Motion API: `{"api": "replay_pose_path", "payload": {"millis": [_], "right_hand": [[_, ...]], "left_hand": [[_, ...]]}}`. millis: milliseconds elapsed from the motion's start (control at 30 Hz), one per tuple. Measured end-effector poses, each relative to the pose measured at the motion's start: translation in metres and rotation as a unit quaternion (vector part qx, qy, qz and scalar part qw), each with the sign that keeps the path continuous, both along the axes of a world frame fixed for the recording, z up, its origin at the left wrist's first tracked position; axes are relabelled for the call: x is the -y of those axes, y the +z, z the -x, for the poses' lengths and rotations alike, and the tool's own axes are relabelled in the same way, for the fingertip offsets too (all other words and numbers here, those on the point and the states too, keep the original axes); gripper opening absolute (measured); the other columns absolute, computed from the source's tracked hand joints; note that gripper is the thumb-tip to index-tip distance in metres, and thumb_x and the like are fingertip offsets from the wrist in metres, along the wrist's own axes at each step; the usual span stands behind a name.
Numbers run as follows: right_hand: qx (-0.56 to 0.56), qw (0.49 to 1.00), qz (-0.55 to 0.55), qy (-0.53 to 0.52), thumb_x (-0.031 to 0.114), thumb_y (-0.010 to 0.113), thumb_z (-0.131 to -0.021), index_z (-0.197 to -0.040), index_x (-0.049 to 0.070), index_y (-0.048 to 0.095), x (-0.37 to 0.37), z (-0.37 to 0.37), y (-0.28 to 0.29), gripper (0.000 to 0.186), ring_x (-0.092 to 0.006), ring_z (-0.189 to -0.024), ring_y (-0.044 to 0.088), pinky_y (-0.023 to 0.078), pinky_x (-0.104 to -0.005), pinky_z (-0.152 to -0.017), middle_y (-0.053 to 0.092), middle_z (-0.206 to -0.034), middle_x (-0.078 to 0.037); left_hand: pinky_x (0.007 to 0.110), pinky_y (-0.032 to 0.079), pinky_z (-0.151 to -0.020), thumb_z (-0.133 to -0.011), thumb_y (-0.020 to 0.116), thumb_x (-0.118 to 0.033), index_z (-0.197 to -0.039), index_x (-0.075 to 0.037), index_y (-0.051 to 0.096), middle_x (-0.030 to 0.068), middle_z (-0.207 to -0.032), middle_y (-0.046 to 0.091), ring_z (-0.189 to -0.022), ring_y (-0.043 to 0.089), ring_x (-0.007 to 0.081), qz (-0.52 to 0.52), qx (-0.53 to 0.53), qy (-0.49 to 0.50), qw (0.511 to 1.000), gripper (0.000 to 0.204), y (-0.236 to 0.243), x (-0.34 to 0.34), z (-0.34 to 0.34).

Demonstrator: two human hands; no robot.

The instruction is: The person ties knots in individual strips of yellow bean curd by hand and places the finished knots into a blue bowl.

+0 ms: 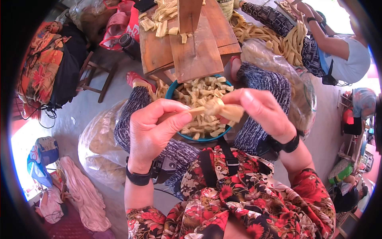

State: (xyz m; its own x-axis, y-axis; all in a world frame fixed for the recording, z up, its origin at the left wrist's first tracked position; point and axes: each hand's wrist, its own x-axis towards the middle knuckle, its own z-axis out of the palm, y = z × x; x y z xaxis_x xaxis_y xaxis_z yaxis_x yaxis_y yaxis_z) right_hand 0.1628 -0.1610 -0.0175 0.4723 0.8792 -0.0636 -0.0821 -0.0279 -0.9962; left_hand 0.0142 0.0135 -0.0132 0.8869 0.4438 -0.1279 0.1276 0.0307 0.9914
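Note:
A pale yellow strip (217, 106) with a knot-like bunch in its middle is held up over a blue-rimmed basin (170, 92). My left hand (153, 123) pinches its narrow end between thumb and forefinger. At the other side my right hand (262, 109) grips it near the bunch, and a wide flared end sticks out below those fingers. Under both hands the basin is heaped with short knotted yellow pieces (199, 89). It stands between my knees. The knot is slightly blurred.
A wooden bench (157, 49) with an upright post (188, 16) stands beyond the basin, with cut pieces (163, 16) on it. Filled clear plastic bags (101, 145) flank my legs. Another person (338, 49) sits at the far right beside long yellow strips (292, 46). A dark flask (128, 42) stands left.

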Motion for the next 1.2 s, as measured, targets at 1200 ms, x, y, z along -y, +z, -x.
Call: {"api": "replay_pose_path", "payload": {"millis": [1200], "right_hand": [[-0.042, 0.971, -0.108, -0.21, 0.019, 0.05, -0.091, -0.088, -0.004, 0.056, -0.029, -0.028, 0.015, 0.024, -0.0098, -0.064, 0.06, 0.045, -0.0198, -0.054, 0.061, -0.074, -0.005]], "left_hand": [[0.018, 0.043, -0.052, -0.083, 0.061, -0.012, -0.097, -0.001, 0.061, 0.0061, -0.083, 0.062, -0.06, 0.055, 0.0066, 0.055, -0.026, -0.169, 0.984, 0.019, 0.031, -0.01, -0.017]]}}
